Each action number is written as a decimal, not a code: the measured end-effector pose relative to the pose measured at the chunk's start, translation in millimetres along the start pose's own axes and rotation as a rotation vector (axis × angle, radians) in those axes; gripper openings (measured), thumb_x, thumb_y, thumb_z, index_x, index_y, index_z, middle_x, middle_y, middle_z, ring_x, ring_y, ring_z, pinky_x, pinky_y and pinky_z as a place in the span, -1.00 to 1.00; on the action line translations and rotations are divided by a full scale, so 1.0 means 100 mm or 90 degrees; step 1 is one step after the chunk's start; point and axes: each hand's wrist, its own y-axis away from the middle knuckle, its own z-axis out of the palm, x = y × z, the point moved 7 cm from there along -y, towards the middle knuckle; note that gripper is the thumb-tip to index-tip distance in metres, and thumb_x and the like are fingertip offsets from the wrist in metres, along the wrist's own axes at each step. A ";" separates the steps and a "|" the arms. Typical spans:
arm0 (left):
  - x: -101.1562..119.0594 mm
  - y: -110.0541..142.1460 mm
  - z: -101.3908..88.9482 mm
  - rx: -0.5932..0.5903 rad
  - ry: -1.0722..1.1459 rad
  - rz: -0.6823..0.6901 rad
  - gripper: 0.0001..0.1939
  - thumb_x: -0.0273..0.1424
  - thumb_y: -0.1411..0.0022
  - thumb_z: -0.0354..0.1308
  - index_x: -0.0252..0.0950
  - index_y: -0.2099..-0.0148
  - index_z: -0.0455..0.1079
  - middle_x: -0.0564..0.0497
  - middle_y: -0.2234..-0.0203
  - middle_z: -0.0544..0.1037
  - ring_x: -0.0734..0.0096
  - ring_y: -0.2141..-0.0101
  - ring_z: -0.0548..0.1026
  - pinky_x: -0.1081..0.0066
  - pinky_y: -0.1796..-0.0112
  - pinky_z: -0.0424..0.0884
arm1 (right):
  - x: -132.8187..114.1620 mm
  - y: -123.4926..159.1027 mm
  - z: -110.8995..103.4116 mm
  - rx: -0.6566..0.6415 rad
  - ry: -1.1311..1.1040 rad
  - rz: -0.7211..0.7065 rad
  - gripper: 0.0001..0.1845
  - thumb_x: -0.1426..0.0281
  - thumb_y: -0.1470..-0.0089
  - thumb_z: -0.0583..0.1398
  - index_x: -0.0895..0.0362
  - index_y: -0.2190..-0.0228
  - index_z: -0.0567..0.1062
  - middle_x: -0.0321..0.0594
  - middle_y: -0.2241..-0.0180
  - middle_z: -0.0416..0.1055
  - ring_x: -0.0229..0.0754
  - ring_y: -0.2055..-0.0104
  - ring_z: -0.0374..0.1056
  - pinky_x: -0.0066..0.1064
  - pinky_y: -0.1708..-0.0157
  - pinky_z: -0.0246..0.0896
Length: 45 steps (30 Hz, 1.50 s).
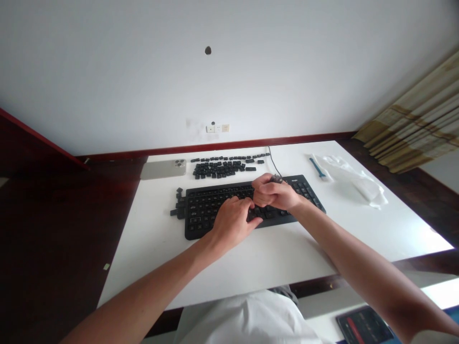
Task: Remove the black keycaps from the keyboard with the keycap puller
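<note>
A black keyboard (204,215) lies on the white table, its cable running back toward the wall. Many of its keys are off. My left hand (233,217) rests over the middle of the keyboard, thumb and index finger apart, with the other fingertips partly hidden. Just to its right, my right hand (270,191) is closed in a fist above the keys. The top of a small dark object (276,178) pokes out of this fist; its lower part is hidden. Loose black keycaps (218,169) lie in rows behind the keyboard, and several more keycaps (180,205) are at its left end.
A phone (163,169) lies at the table's back left. On the right are a blue brush (317,168) and a crumpled clear plastic bag (358,181). Wall sockets (217,128) sit beyond the table (272,267). A dark-screened device (364,325) lies below, at the lower right.
</note>
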 end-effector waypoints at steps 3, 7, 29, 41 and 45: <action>0.00 -0.01 -0.01 -0.013 -0.015 -0.002 -0.78 -0.22 -0.28 0.37 -0.25 0.20 0.49 0.00 0.39 0.62 0.15 0.26 0.54 0.24 0.15 0.39 | -0.01 0.04 0.18 -0.126 0.121 0.029 -0.50 0.26 -0.11 0.35 0.12 0.64 0.22 -0.46 0.68 0.05 -0.40 0.61 -0.06 -0.45 0.58 -0.12; 0.02 -0.02 0.00 -0.077 -0.003 0.005 -0.79 -0.24 -0.32 0.30 -0.22 0.31 0.44 0.03 0.40 0.62 0.23 0.33 0.51 0.28 0.21 0.35 | 0.03 0.14 0.48 -0.327 0.253 0.092 -0.54 0.27 0.03 0.49 0.16 0.63 0.36 -0.45 0.66 0.18 -0.42 0.61 0.05 -0.49 0.58 -0.05; 0.09 0.04 -0.02 -0.079 -0.048 0.131 -0.62 -0.31 -0.49 0.06 -0.16 -0.28 0.42 -0.01 0.21 0.63 0.21 0.18 0.52 0.20 0.02 0.36 | 0.10 0.66 0.88 -0.018 0.725 -0.136 -0.85 0.49 -0.08 0.31 0.06 0.42 0.44 -0.29 0.45 0.46 -0.12 0.30 0.36 -0.19 0.11 0.27; 0.14 0.02 -0.02 -0.067 -0.104 0.153 -0.60 -0.22 -0.49 0.09 -0.14 -0.28 0.43 -0.09 0.07 0.53 0.16 0.06 0.47 0.21 0.00 0.39 | 0.33 0.86 0.78 0.420 0.601 -0.285 -0.68 0.49 -0.19 0.26 0.07 0.50 0.24 -0.29 0.48 0.30 -0.10 0.27 0.34 -0.15 0.13 0.21; 0.22 -0.03 0.01 -0.042 -0.140 0.216 -0.46 -0.28 -0.50 0.06 -0.07 -0.46 0.22 -0.14 -0.37 0.26 0.01 -0.33 0.24 0.06 -0.25 0.22 | 0.31 0.86 0.74 0.434 0.536 -0.306 -0.66 0.45 -0.23 0.22 0.07 0.52 0.21 -0.28 0.50 0.26 -0.12 0.34 0.26 -0.19 0.23 0.18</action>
